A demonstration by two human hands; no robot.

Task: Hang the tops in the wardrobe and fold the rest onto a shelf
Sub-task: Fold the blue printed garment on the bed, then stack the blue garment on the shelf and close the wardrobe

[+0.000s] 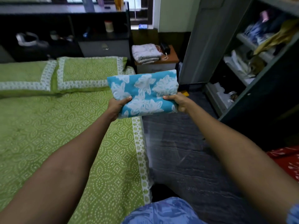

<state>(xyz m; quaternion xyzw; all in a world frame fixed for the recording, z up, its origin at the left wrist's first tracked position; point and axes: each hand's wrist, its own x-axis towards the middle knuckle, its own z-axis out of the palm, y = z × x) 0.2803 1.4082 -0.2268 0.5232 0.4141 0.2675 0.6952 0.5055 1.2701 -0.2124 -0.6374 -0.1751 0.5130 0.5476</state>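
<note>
**Op:** Turquoise cloth with white flowers, folded to a flat packet (144, 92), was held up in the air over the right edge of the bed (64, 126), near its head end. I logged it as clear of the bedspread, resting on nothing.

**Obs:** Grip?

**Op:** Left hand (117, 106) was clamped on the packet's near-left corner, thumb on top, fingers hidden underneath. Right hand (177, 101) pinched the near-right corner the same way. I judged two hands were used so the folds stayed flat and did not spill open.

**Obs:** Why out there, at arm's length?

**Op:** My reading: it was on its way to the wardrobe (252, 65), which stood open to the right across a strip of dark floor (186, 151). Being folded, it counted as one of "the rest", bound for a shelf, not a hanger.

**Obs:** Room on the shelves?

**Op:** Shelves (242, 41) held loose, crumpled clothes, yellow and blue on the upper ones, white lower down. I could not tell which level had a free patch. Risk noted: sliding the packet in could drag the heaps.

**Obs:** Anything else nearby?

**Op:** Grey folded cloth (146, 53) on the bedside table (171, 58), beyond the packet. Two green pillows (87, 71) at the bed's head.
</note>
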